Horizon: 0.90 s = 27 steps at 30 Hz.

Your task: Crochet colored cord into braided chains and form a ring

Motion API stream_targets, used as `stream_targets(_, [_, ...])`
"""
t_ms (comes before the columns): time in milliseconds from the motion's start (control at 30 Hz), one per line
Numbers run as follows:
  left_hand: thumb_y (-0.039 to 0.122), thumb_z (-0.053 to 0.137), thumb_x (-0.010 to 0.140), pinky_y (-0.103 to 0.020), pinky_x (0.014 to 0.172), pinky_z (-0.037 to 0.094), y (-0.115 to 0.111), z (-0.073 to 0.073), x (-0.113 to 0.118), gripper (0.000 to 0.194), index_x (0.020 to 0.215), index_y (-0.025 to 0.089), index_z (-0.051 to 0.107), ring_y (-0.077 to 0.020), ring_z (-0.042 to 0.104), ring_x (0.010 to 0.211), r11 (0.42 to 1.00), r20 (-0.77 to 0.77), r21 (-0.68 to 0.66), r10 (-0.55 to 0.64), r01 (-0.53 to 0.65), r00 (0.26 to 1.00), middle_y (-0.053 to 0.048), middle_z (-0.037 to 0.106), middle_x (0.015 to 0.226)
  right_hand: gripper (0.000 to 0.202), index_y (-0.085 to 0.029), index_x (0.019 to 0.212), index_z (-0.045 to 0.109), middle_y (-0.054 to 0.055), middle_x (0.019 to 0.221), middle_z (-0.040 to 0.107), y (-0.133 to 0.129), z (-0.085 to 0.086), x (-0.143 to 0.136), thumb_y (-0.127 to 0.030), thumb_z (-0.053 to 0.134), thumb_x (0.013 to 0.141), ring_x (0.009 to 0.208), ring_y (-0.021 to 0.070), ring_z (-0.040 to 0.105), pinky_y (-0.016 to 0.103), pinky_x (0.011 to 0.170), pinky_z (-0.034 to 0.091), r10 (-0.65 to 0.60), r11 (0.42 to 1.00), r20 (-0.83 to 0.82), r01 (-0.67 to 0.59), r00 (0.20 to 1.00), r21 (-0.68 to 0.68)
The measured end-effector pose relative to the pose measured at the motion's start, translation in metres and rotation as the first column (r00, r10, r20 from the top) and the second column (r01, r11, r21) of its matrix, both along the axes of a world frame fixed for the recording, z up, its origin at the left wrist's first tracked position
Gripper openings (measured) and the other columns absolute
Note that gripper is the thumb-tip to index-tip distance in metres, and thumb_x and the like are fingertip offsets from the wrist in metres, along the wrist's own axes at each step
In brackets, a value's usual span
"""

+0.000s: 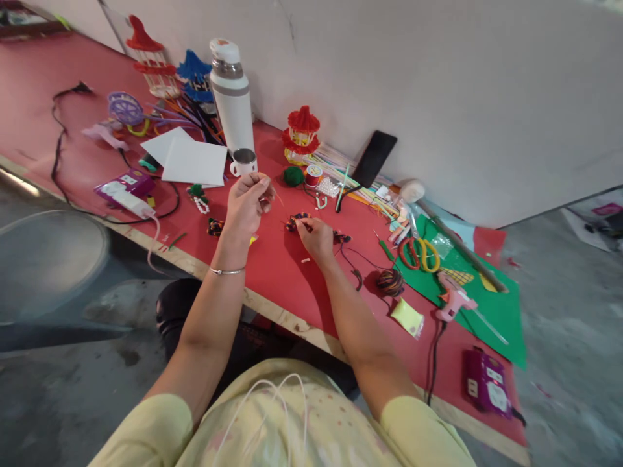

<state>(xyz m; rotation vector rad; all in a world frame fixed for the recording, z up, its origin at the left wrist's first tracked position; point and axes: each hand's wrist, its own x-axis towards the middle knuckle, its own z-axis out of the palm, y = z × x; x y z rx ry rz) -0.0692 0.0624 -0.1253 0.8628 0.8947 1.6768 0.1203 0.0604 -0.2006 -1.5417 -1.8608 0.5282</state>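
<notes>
My left hand (249, 202) is raised above the red table, its fingers pinched on a thin thread (281, 200) that runs down toward the right. My right hand (316, 239) is lower, near the table, with thumb and fingertips closed on a dark multicoloured braided piece (298, 219). More of that braid shows to the right of my right hand. A small dark multicoloured bundle (214, 226) lies beside my left wrist. A multicoloured yarn ball (390, 283) rests to the right, with loose strands near it.
A tall white bottle (232, 107) and a steel cup (244, 162) stand behind my left hand. Scissors (419, 254), a pink glue gun (454, 298) and a green sheet (491, 318) lie right. A purple power box (488, 383) sits near the right front edge.
</notes>
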Motion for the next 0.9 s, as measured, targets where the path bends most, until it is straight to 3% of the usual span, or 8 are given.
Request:
stream_targets(167, [0.036,0.087,0.076,-0.018,0.041,0.033,-0.006,0.017,-0.004,0.028,0.081,0.021,0.063,-0.0083,0.055,0.052,0.999,0.011,0.042,0.018,-0.018,1.000,0.003,0.064,0.065,0.030,-0.025,0.105,0.082,0.006,0.101,0.081,0.001,-0.002,0.001,-0.043,0.060,0.099,0.091,0.0189,0.073,0.029,0.084,0.052,-0.012,1.000,-0.006,0.012,1.000,0.006])
stream_targets(433, [0.032,0.077,0.093,-0.021,0.045,0.033,-0.039,0.060,-0.029,0.019,0.085,0.021,0.065,-0.0082,0.053,0.056,0.963,-0.040,0.220,0.170,-0.157,0.985,0.003,0.067,0.070,0.034,-0.022,0.105,0.081,0.009,0.103,0.082,0.002,-0.002,0.002,-0.047,0.058,0.100,0.093,0.0226,0.074,0.033,0.087,0.053,-0.018,0.998,-0.011,0.017,1.000,-0.062])
stream_targets(533, [0.036,0.082,0.088,-0.021,0.044,0.032,-0.047,0.065,-0.035,0.022,0.085,0.020,0.067,-0.0079,0.053,0.056,0.964,-0.116,0.222,0.173,-0.145,0.978,0.003,0.069,0.070,0.034,-0.021,0.100,0.081,0.009,0.099,0.081,0.001,0.000,0.001,-0.049,0.062,0.096,0.090,0.0229,0.073,0.034,0.087,0.053,-0.014,0.998,-0.046,0.011,0.999,-0.067])
stream_targets(667, [0.038,0.089,0.078,-0.020,0.039,0.034,-0.054,0.064,-0.023,0.028,0.081,0.018,0.070,-0.0088,0.056,0.051,0.987,-0.188,0.139,0.111,-0.086,0.976,0.000,0.069,0.066,0.029,-0.020,0.109,0.076,0.007,0.100,0.078,-0.004,0.013,0.003,-0.034,0.059,0.091,0.081,0.0175,0.066,0.031,0.080,0.054,0.015,1.000,-0.281,-0.021,0.960,-0.018])
stream_targets(733, [0.038,0.091,0.076,-0.019,0.039,0.038,-0.057,0.067,-0.011,0.029,0.082,0.018,0.071,-0.0094,0.059,0.052,0.992,-0.199,0.115,0.072,-0.050,0.977,-0.001,0.070,0.067,0.040,-0.022,0.126,0.070,0.007,0.119,0.074,-0.011,0.028,0.002,-0.028,0.061,0.087,0.071,0.0123,0.059,0.030,0.074,0.053,0.122,0.993,-0.375,-0.109,0.919,0.055])
stream_targets(800, [0.039,0.090,0.076,-0.018,0.041,0.041,-0.061,0.072,0.001,0.030,0.083,0.017,0.071,-0.0103,0.062,0.054,0.991,-0.216,0.131,0.010,0.019,0.976,-0.002,0.070,0.068,0.056,-0.029,0.140,0.062,0.007,0.140,0.065,-0.024,0.047,0.000,-0.029,0.069,0.084,0.068,0.0088,0.055,0.028,0.069,0.052,0.295,0.955,-0.437,-0.276,0.850,0.108])
stream_targets(833, [0.039,0.090,0.077,-0.018,0.042,0.043,-0.062,0.074,0.006,0.030,0.083,0.017,0.071,-0.0107,0.063,0.054,0.987,-0.233,0.145,-0.036,0.072,0.972,-0.002,0.070,0.068,0.056,-0.031,0.140,0.062,0.006,0.141,0.065,-0.031,0.057,-0.001,-0.033,0.072,0.084,0.070,0.0088,0.057,0.027,0.066,0.051,0.360,0.929,-0.473,-0.356,0.804,0.102])
stream_targets(900, [0.041,0.087,0.080,-0.019,0.045,0.046,-0.065,0.074,0.012,0.029,0.086,0.016,0.072,-0.0116,0.064,0.057,0.971,-0.267,0.162,-0.129,0.177,0.955,-0.004,0.071,0.071,0.038,-0.028,0.123,0.073,0.004,0.117,0.074,-0.046,0.073,0.001,-0.044,0.072,0.088,0.073,0.0112,0.062,0.025,0.059,0.049,0.425,0.867,-0.562,-0.498,0.709,0.027])
